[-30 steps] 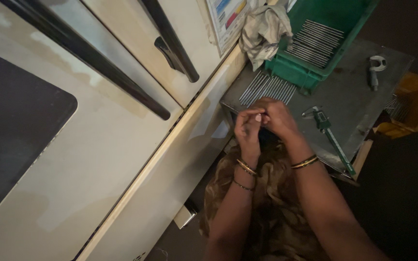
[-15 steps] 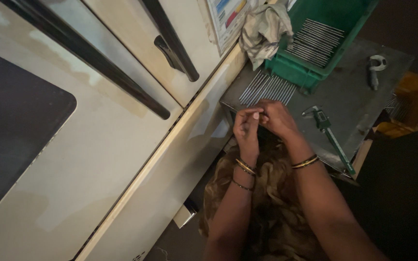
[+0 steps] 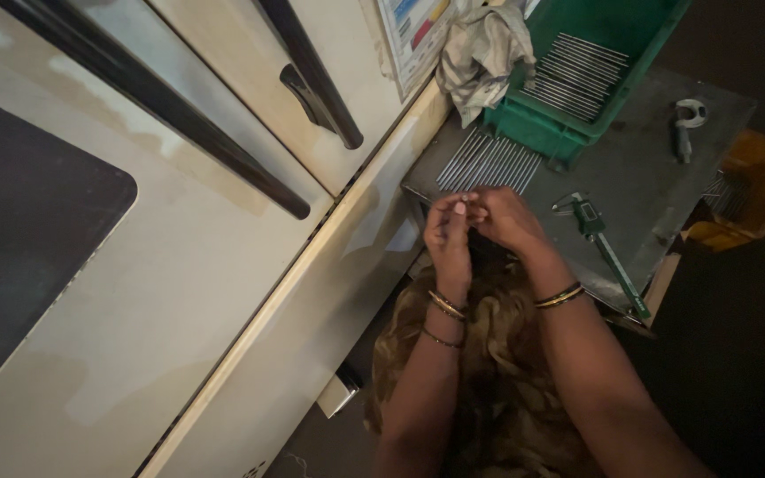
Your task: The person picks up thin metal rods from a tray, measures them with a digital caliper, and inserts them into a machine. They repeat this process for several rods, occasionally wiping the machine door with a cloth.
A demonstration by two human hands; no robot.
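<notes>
Far left: large cream-painted metal machine housing (image 3: 179, 292) with a dark rounded window panel and long black bar handles (image 3: 312, 75), running diagonally up to the right.
Left hand (image 3: 447, 232): raised over the near edge of the grey steel work table (image 3: 657, 177), fingers curled inward with the tips pinched together against the other hand; thin bangles at the wrist; what is pinched too small to make out, so cannot tell whether anything is held.
Right hand (image 3: 505, 219): touching the left at the fingertips, fingers bent and closed in; bangles at the wrist; hold likewise not clear.
Loose thin silver metal rods (image 3: 487, 162): lying side by side in a flat row on the table, just beyond the hands; long axes parallel, pointing from near-left up toward the far right, ends toward the crate.
Crumpled pale cloth rag (image 3: 480, 53): draped over the left corner of the crate.
Green plastic crate (image 3: 537, 133): holding a second batch of silver rods (image 3: 577, 75), laid in neat layers, long axes crossing those of the loose row.
Green-bodied digital caliper (image 3: 602, 243): flat on the table right of the hands, beam pointing toward the near right edge.
Small grey metal tool (image 3: 687, 124): further right, apart from the rest.
Yellow plastic bin (image 3: 750, 190): beside the table's right edge, contents unclear.
</notes>
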